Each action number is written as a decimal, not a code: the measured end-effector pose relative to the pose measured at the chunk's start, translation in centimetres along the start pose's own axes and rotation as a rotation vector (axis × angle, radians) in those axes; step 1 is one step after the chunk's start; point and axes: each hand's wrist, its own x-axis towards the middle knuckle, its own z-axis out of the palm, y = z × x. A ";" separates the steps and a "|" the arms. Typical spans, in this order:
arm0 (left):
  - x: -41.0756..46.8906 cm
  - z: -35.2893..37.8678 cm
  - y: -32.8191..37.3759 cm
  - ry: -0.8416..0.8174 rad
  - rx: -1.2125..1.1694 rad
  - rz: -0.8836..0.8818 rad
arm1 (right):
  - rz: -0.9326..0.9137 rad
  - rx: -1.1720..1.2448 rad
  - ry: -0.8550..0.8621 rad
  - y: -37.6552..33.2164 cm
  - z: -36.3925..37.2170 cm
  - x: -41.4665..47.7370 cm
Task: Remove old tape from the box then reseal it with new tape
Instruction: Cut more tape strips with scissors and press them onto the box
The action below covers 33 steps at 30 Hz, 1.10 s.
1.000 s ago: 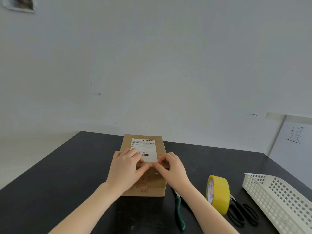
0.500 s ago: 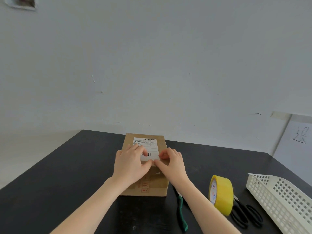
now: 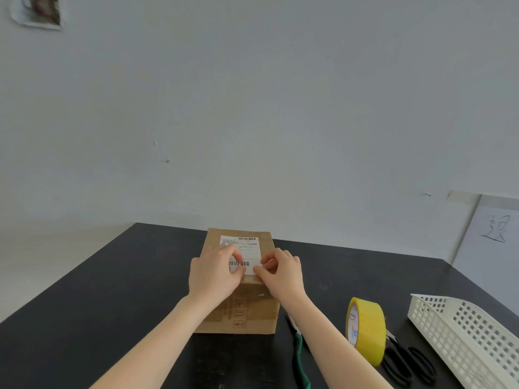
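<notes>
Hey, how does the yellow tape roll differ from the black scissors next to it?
The tape roll is yellow and stands on its edge; the scissors are black and lie flat. The tape roll stands in front, while the scissors are partly hidden behind it. Both sit untouched on the table, right of the box.

Print on the shipping label (image 3: 247, 248) is unreadably small. The right hand (image 3: 280, 273) covers the label's near corner, and its forearm hides part of the green-handled tool (image 3: 299, 357).
</notes>
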 end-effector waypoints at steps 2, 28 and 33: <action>-0.3 -0.1 -0.3 0.002 -0.019 0.005 | 0.002 0.024 -0.024 0.2 -0.3 -0.1; -0.4 -0.4 -1.1 -0.029 -0.095 0.023 | -0.240 -0.090 -0.234 1.8 -2.5 -1.1; -0.5 -0.5 -1.0 -0.027 -0.103 0.031 | -0.237 -0.070 -0.268 1.9 -2.8 -0.9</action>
